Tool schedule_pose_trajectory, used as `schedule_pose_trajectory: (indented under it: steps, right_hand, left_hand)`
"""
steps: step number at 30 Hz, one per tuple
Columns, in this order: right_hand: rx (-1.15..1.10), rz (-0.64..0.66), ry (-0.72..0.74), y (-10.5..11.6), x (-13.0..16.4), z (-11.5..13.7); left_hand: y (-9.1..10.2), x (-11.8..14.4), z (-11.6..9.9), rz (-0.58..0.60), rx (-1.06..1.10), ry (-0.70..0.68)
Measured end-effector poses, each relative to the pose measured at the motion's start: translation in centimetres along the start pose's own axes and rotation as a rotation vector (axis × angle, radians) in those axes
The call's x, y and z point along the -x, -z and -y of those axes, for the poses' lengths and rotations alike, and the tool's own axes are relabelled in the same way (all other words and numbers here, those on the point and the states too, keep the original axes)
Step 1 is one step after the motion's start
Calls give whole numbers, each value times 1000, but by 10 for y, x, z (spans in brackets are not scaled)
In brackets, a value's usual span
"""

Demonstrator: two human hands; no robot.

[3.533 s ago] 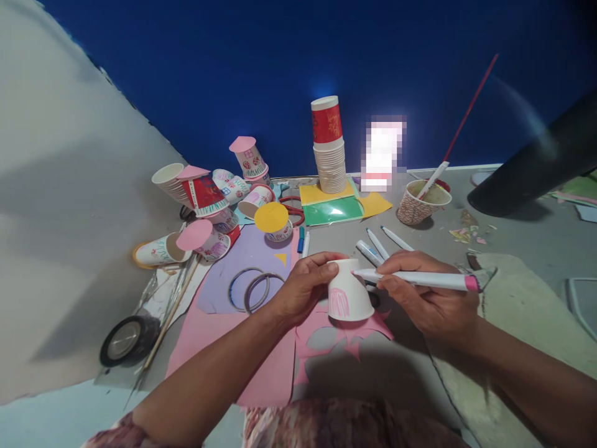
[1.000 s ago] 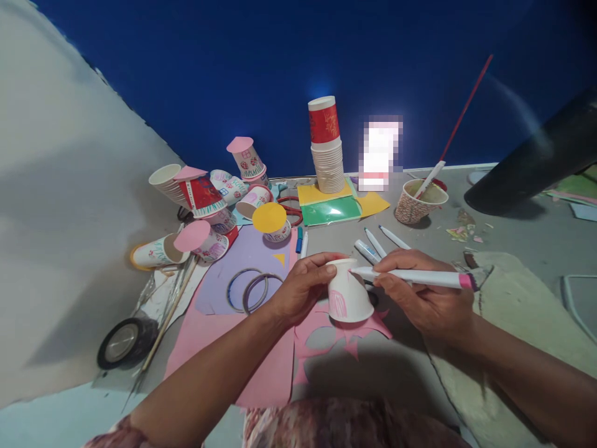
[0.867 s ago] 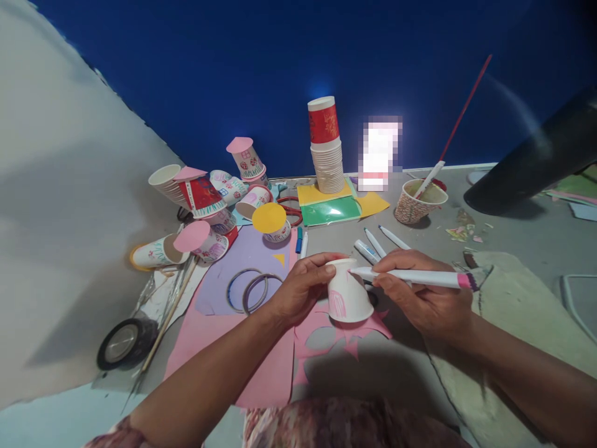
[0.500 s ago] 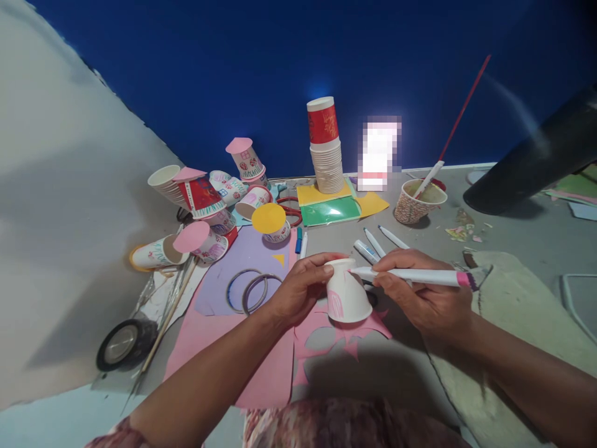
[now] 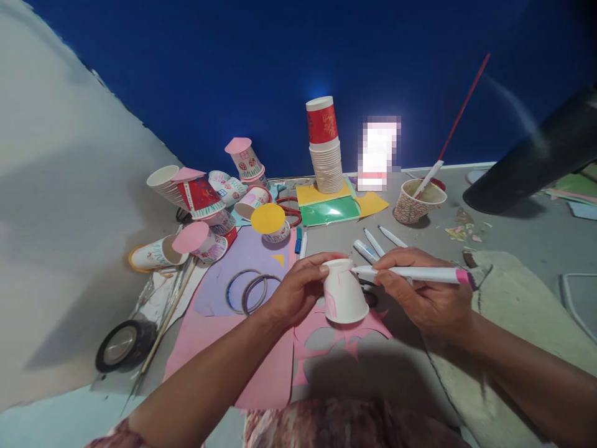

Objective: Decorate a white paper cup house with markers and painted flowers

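An upside-down white paper cup (image 5: 346, 298) is gripped near its narrow end by my left hand (image 5: 305, 286), thumb on the near side and fingers behind. A pink arch is drawn low on its left side, and faint pink lines show near the top. My right hand (image 5: 424, 292) is closed around a white marker pen (image 5: 420, 274) with a pink end. The marker's tip meets the cup's upper right wall. Beneath the cup lies cut pink paper (image 5: 326, 348) with round holes.
Decorated paper cups (image 5: 200, 242) crowd the left. A tall cup stack (image 5: 326, 162) stands at the back. Loose markers (image 5: 373, 241) lie behind my hands. Two rings (image 5: 245, 298) rest on purple paper (image 5: 209, 298). A patterned cup (image 5: 410, 211) holds a stick; a cloth (image 5: 508, 298) lies right.
The cup has turned slightly, carrying its pink arch leftward toward my left hand. A pink line near the cup's top has grown longer. Both hands keep nearly the same place.
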State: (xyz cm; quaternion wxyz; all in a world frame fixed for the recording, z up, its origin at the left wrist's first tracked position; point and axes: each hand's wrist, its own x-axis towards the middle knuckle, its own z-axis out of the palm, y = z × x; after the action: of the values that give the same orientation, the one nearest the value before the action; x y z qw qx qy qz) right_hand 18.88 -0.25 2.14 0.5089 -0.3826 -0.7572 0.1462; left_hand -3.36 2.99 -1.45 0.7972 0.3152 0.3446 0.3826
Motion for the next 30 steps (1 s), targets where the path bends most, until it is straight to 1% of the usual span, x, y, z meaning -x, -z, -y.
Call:
schedule_pose_trajectory:
  steps: [12,21,30]
  right_hand:
    - [5,-4,1,0,-1,-1]
    - [-10,-12,-28,-1,0,0]
    - [-33,-13,-11,0,-1,1]
  left_hand:
    - [-2,1,-1,18,59,-13]
    - [-4,1,-2,12,78,-6]
    - [-3,1,-2,16,122,21]
